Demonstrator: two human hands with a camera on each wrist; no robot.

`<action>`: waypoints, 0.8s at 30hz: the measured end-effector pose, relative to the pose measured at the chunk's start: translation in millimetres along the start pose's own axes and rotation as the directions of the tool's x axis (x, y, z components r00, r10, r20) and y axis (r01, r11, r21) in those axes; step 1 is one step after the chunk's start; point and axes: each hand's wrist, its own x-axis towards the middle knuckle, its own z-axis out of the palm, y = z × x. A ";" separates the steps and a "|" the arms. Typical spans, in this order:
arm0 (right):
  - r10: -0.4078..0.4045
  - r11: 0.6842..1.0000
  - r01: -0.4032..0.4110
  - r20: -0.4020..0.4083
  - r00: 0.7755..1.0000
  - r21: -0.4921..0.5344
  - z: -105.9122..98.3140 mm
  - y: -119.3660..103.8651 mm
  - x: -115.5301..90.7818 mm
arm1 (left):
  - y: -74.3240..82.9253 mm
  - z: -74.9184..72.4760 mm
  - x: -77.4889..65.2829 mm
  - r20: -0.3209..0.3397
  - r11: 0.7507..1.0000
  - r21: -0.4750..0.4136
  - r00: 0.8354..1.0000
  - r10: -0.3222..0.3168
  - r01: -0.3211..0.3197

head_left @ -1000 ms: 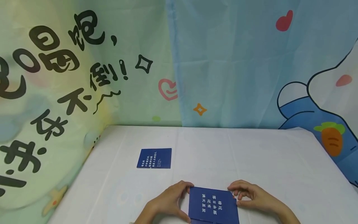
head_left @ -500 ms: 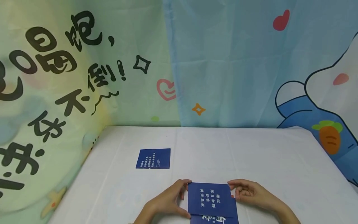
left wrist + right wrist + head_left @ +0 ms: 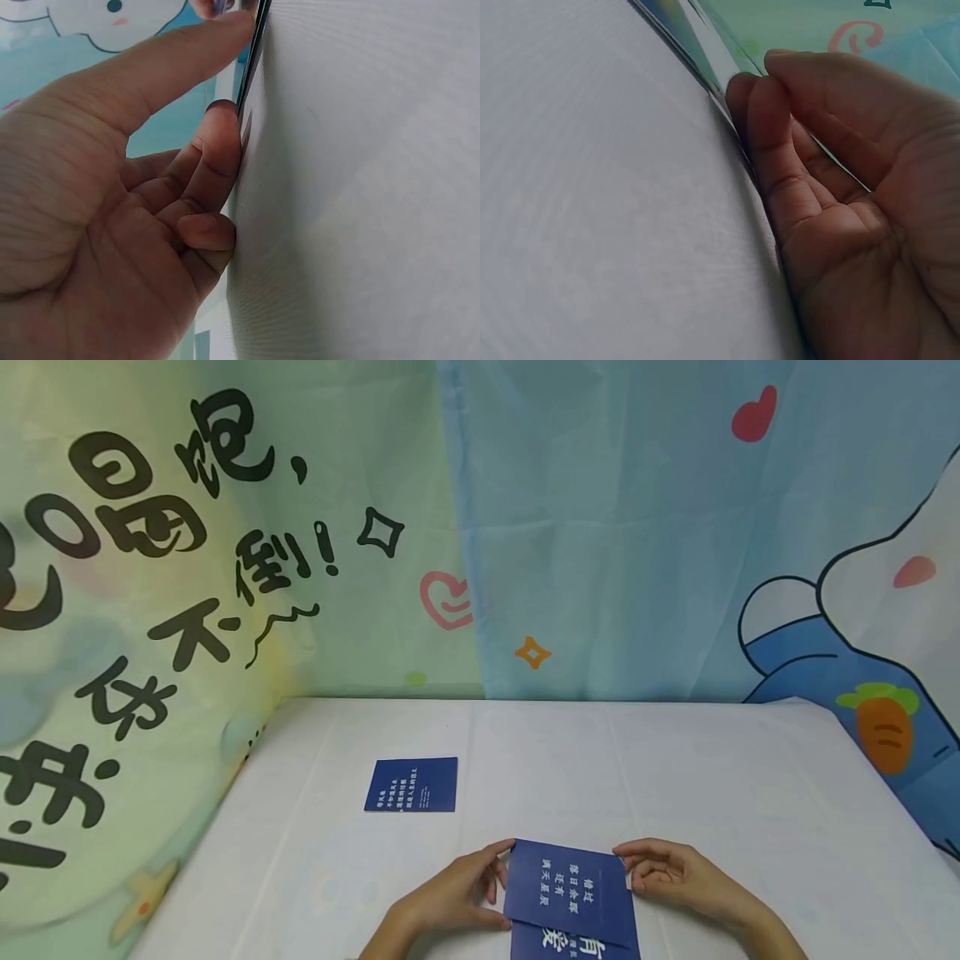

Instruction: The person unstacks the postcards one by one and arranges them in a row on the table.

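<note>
A dark blue card (image 3: pixel 566 893) with white Chinese characters lies between my hands, partly over a second blue card (image 3: pixel 536 943) with larger white lettering. My left hand (image 3: pixel 453 889) holds at the left side, index fingertip at the upper left corner and thumb lower down by the edge. In the left wrist view, the cards' thin dark edge (image 3: pixel 255 60) meets that hand's fingertips. On the other side my right hand (image 3: pixel 678 872) pinches the top card's upper right corner. Its lower fingers are curled in, and the right wrist view shows them along the card edge (image 3: pixel 679 52).
Another blue card (image 3: pixel 411 785) with small white text lies farther back on the table, left of centre. A white cloth (image 3: pixel 712 777) covers the table. Behind it hangs a printed curtain (image 3: pixel 600 527) with cartoon shapes and large black characters.
The top card has slid away from me and turned slightly clockwise, uncovering more lettering on the card beneath. Both hands stay at its sides, the right fingers now closer to its corner.
</note>
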 end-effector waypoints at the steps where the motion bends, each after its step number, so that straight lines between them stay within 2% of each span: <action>1: -0.002 1.000 0.002 -0.001 1.000 0.000 0.1 -0.3 0.1 | 0.3 0.0 0.0 -0.002 1.000 -0.002 1.000 -0.006 0.006; 10: 0.055 0.997 -0.055 0.005 0.999 0.054 -1.0 -0.7 1.1 | 3.7 1.1 0.2 -0.022 0.999 -0.021 0.999 -0.034 0.033; 14: 0.080 0.997 -0.079 -0.014 0.997 0.016 -1.1 -0.9 1.1 | 2.7 1.8 0.9 -0.028 0.999 -0.030 0.999 -0.041 0.040; 24: 0.054 0.998 -0.054 -0.010 0.999 0.021 -0.3 -1.8 0.4 | -1.3 3.3 2.0 -0.033 1.000 -0.010 0.999 -0.020 0.020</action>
